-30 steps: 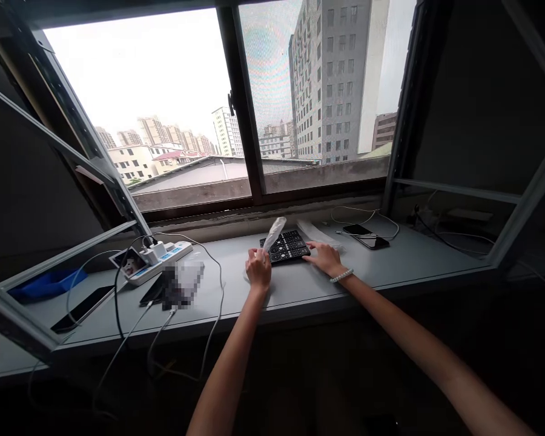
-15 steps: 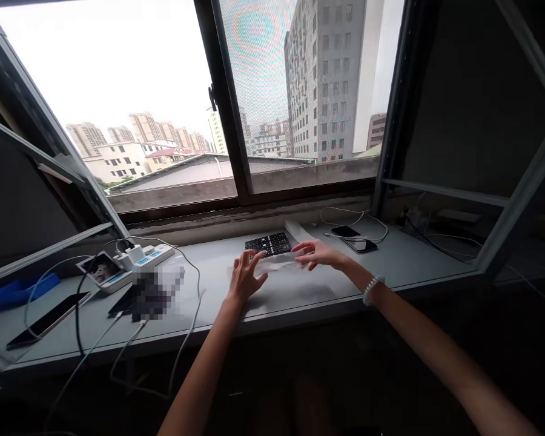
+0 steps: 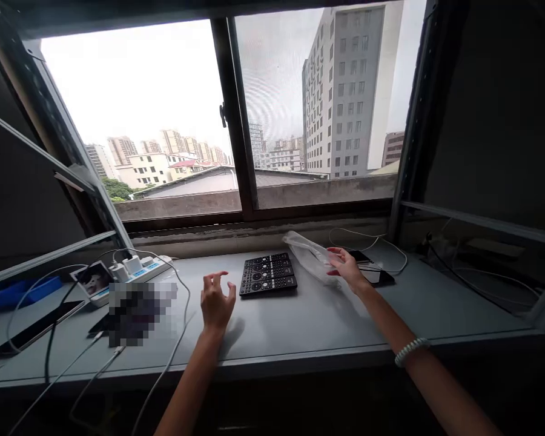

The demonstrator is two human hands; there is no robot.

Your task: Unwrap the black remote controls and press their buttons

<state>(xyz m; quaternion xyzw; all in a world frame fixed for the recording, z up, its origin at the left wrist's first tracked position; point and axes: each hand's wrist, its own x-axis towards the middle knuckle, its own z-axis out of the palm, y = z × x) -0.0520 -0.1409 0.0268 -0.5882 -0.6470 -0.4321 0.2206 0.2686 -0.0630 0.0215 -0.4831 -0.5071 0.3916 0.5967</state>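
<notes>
Black remote controls [image 3: 269, 275] lie side by side on the grey desk [image 3: 272, 339], their buttons facing up. To the left of them my left hand [image 3: 217, 301] is raised a little above the desk, its fingers curled but apart and nothing in them. My right hand [image 3: 346, 268] grips the edge of a clear plastic bag [image 3: 311, 257] between thumb and fingers. The bag slants up and left from that hand, just right of the remotes, and looks limp.
Phones [image 3: 379, 276] with a white cable lie behind my right hand. At the left are a white power strip [image 3: 152, 264] with chargers, a dark tablet [image 3: 36, 330], a blue tray [image 3: 25, 293] and loose cables. A window [image 3: 247, 215] and metal shelf posts stand behind.
The plastic bag has moved right with my right hand, uncovering the remotes. My left hand has drawn away from the bag to the left. The view has shifted slightly.
</notes>
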